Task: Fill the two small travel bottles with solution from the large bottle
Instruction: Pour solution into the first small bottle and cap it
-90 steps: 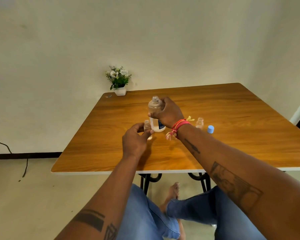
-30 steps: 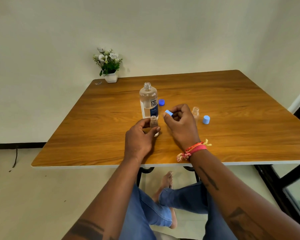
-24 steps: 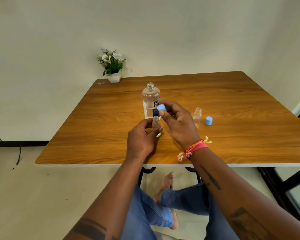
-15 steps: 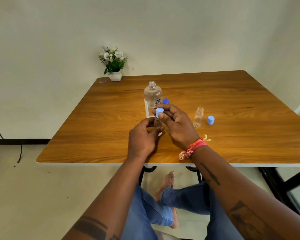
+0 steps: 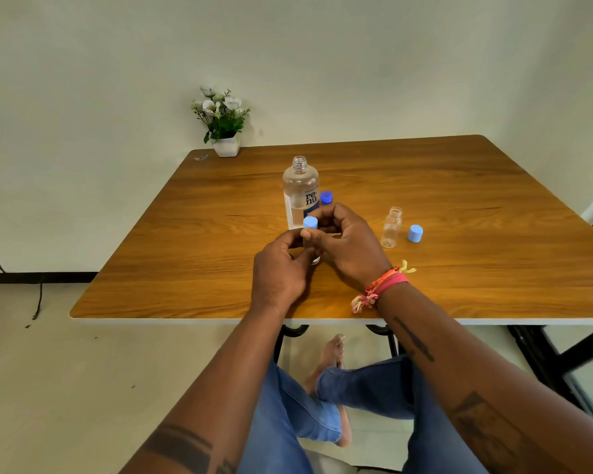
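The large clear bottle [image 5: 300, 191] stands uncapped near the table's middle, its dark blue cap [image 5: 326, 197] lying just right of it. My left hand [image 5: 281, 268] grips a small travel bottle [image 5: 315, 258], mostly hidden by fingers. My right hand [image 5: 350, 244] holds a light blue cap [image 5: 310, 222] on that bottle's neck. The second small bottle [image 5: 391, 227] stands open and apart to the right, with its light blue cap [image 5: 415, 233] beside it.
The wooden table [image 5: 459, 268] stands against a pale wall. A small white pot of flowers [image 5: 224, 126] sits at its back left corner. My crossed legs in jeans are under the near edge. A dark cable lies on the floor at left.
My right hand let go of the large bottle, picked up a light blue cap and brought it left onto the small bottle held by my left hand.
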A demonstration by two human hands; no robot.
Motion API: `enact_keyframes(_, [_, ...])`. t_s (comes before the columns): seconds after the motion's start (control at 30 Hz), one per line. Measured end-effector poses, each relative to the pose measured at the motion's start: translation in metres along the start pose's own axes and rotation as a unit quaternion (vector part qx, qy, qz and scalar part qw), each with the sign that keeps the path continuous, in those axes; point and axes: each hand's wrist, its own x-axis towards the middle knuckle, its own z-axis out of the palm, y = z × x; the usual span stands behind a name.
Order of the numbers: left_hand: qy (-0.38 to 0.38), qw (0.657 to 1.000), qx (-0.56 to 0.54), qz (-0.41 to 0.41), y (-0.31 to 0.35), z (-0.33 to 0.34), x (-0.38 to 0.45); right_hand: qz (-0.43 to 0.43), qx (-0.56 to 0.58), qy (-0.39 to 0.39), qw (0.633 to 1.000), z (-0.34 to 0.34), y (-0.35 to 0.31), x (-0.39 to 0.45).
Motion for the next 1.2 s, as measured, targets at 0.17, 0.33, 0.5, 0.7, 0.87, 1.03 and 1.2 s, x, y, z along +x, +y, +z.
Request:
enact_keyframes(0.17, [0.005, 1.000, -0.003, 0.002, 0.000, 0.000, -0.001, -0.014, -0.052, -0.013, 0.998, -0.004, 0.002, -0.005])
enact_keyframes(0.33, [-0.001, 1.000, 0.002, 0.006, 0.002, 0.001, 0.000, -0.051, -0.062, -0.008, 0.997, -0.003, 0.005, -0.007])
enact_keyframes(0.5, [0.007, 1.000, -0.001, 0.001, -0.001, 0.001, 0.000, -0.018, -0.055, 0.008, 0.998, 0.000, 0.009, -0.001])
enact_keyframes(0.7, [0.001, 1.000, -0.003, 0.002, 0.000, 0.001, 0.000, -0.010, -0.052, -0.014, 0.998, -0.008, 0.006, -0.004])
enact_keyframes(0.87, [0.001, 1.000, 0.000, 0.000, 0.001, 0.000, 0.000, -0.032, -0.072, -0.001, 0.997, -0.005, 0.004, -0.003])
enact_keyframes(1.03, [0.007, 1.000, -0.004, -0.001, 0.001, 0.000, -0.001, 0.008, -0.063, 0.010, 0.998, -0.008, 0.008, -0.001])
enact_keyframes(1.2, [0.003, 1.000, -0.004, 0.001, 0.003, 0.000, -0.001, 0.004, -0.033, 0.000, 0.999, -0.008, 0.010, -0.005])
